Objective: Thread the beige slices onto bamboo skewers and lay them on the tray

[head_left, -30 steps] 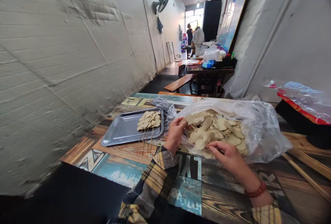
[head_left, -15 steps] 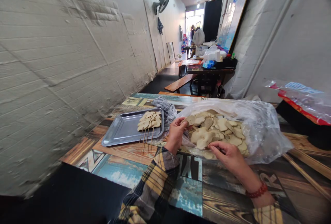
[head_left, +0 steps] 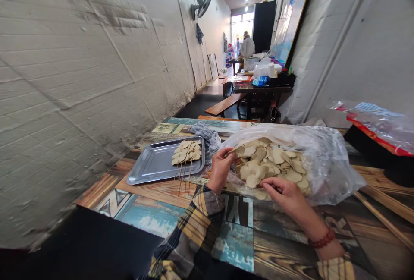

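A clear plastic bag (head_left: 326,163) lies open on the patterned table, full of pale flat food slices (head_left: 274,163). My left hand (head_left: 221,165) is at the bag's mouth, fingers pinched on a slice at its top left edge. My right hand (head_left: 284,191) is closed at the front of the pile, fingertips on a slice; a thin skewer seems to run between the hands, hard to make out. A metal tray (head_left: 152,165) to the left carries several skewered slices (head_left: 187,152) with their sticks pointing toward me.
A white brick wall runs close along the left. Long bamboo sticks (head_left: 381,217) lie at the right, behind them a red and clear packet (head_left: 378,127). A grey cloth (head_left: 207,135) sits behind the tray. Benches, a cluttered table and a person stand far down the room.
Both hands stay at the bag with only slight finger shifts. The distant person has moved farther off toward the doorway.
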Tool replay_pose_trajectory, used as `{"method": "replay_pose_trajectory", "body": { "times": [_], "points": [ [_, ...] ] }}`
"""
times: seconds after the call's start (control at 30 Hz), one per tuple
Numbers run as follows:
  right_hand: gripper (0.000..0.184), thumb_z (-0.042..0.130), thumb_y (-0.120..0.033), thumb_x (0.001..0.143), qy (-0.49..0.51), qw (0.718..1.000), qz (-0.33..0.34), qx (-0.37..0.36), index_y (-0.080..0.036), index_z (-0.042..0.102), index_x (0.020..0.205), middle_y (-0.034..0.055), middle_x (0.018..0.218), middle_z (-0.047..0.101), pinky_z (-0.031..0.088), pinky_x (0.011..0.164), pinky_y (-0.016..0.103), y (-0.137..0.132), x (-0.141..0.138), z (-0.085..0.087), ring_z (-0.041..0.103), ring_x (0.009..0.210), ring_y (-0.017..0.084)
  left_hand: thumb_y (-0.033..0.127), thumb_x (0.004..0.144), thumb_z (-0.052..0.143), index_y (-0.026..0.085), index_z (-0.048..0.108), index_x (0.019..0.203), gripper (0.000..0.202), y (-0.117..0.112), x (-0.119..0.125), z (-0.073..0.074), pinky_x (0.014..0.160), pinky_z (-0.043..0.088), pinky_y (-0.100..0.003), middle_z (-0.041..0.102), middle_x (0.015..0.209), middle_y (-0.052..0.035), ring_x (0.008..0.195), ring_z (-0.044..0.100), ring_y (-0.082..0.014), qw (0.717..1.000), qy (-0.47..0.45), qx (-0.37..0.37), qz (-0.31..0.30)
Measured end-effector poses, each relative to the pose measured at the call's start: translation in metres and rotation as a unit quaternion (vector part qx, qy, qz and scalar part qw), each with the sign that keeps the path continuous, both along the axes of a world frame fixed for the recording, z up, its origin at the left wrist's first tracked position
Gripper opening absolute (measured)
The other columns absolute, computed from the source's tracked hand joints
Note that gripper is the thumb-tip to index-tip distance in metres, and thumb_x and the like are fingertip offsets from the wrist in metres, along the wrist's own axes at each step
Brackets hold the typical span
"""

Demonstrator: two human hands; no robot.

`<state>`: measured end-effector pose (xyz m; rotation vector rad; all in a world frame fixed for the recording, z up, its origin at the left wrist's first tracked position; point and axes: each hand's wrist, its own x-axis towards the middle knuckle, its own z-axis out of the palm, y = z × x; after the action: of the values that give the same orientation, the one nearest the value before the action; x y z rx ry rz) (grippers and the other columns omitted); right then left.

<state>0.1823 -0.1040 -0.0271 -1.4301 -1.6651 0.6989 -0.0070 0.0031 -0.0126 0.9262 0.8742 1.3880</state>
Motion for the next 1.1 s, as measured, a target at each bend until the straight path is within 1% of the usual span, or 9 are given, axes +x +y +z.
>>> {"method": "replay_pose_trajectory", "body": {
  "times": [0.13, 0.37, 0.53, 0.7, 0.83, 0.97, 1.1],
  "points": [
    [0.032, 0.056, -0.042, 0.091, -0.005, 1.0, -0.009, 0.01, -0.021, 0.08, 0.082, 0.0072, 0.083, 0.08, 0.053, 0.066, 0.031, -0.0003, 0.0004, -0.0012, 0.073, 0.076, 0.025, 0.029, 0.06, 0.085, 0.014, 0.072, 0.078, 0.027, -0.0007, 0.0001, 0.0004, 0.072, 0.057, -0.03, 0.069, 0.081, -0.0018, 0.069, 0.063, -0.0134, 1.0, 0.004, 0.001, 0.006],
    [0.032, 0.056, -0.042, 0.091, -0.003, 1.0, 0.002, 0.007, -0.023, 0.079, 0.079, 0.0059, 0.08, 0.079, 0.052, 0.066, 0.031, 0.0, 0.0012, -0.0011, 0.072, 0.073, 0.024, 0.03, 0.06, 0.086, 0.014, 0.073, 0.079, 0.027, -0.0009, -0.0002, 0.0011, 0.068, 0.056, -0.028, 0.07, 0.08, -0.0022, 0.068, 0.063, -0.0134, 1.0, 0.006, 0.004, 0.01],
    [0.032, 0.055, -0.041, 0.091, -0.009, 1.0, -0.004, 0.005, -0.022, 0.079, 0.079, 0.0063, 0.081, 0.08, 0.052, 0.065, 0.032, 0.0002, 0.0002, -0.0015, 0.072, 0.073, 0.025, 0.03, 0.061, 0.086, 0.014, 0.075, 0.08, 0.027, 0.0003, 0.0001, 0.0007, 0.065, 0.055, -0.027, 0.071, 0.079, -0.0028, 0.068, 0.063, -0.0139, 1.0, 0.024, 0.01, 0.007],
    [0.032, 0.055, -0.041, 0.09, -0.015, 1.0, -0.007, 0.006, -0.022, 0.079, 0.079, 0.0083, 0.083, 0.081, 0.052, 0.067, 0.035, 0.0006, -0.001, -0.0004, 0.073, 0.075, 0.027, 0.029, 0.061, 0.086, 0.015, 0.075, 0.08, 0.026, 0.0015, 0.0012, -0.0012, 0.065, 0.055, -0.027, 0.072, 0.079, -0.0025, 0.068, 0.064, -0.014, 0.999, 0.033, 0.02, 0.007],
    [0.034, 0.054, -0.042, 0.091, -0.022, 1.0, -0.004, 0.007, -0.022, 0.079, 0.08, 0.0078, 0.081, 0.08, 0.051, 0.065, 0.034, 0.0008, -0.0019, -0.0006, 0.072, 0.073, 0.026, 0.03, 0.061, 0.088, 0.015, 0.076, 0.08, 0.027, 0.002, 0.0019, -0.0028, 0.066, 0.054, -0.027, 0.073, 0.079, -0.0028, 0.067, 0.064, -0.0144, 0.999, 0.049, 0.022, 0.01],
    [0.034, 0.054, -0.041, 0.091, -0.022, 1.0, -0.012, 0.015, -0.022, 0.078, 0.078, 0.0069, 0.079, 0.08, 0.051, 0.062, 0.033, 0.0013, -0.0034, -0.0023, 0.071, 0.071, 0.025, 0.032, 0.06, 0.089, 0.015, 0.077, 0.081, 0.029, 0.0009, 0.0024, -0.0025, 0.065, 0.053, -0.025, 0.073, 0.078, -0.0029, 0.066, 0.064, -0.0141, 0.998, 0.059, 0.024, -0.001],
    [0.034, 0.053, -0.041, 0.092, -0.033, 0.999, -0.018, 0.03, -0.022, 0.078, 0.078, 0.008, 0.08, 0.08, 0.051, 0.063, 0.034, 0.0023, -0.0044, -0.0044, 0.072, 0.072, 0.026, 0.033, 0.062, 0.088, 0.015, 0.076, 0.082, 0.029, -0.0021, 0.0033, -0.0013, 0.068, 0.053, -0.025, 0.074, 0.08, -0.0034, 0.069, 0.065, -0.0138, 0.998, 0.059, 0.022, -0.018]
  ]
}}
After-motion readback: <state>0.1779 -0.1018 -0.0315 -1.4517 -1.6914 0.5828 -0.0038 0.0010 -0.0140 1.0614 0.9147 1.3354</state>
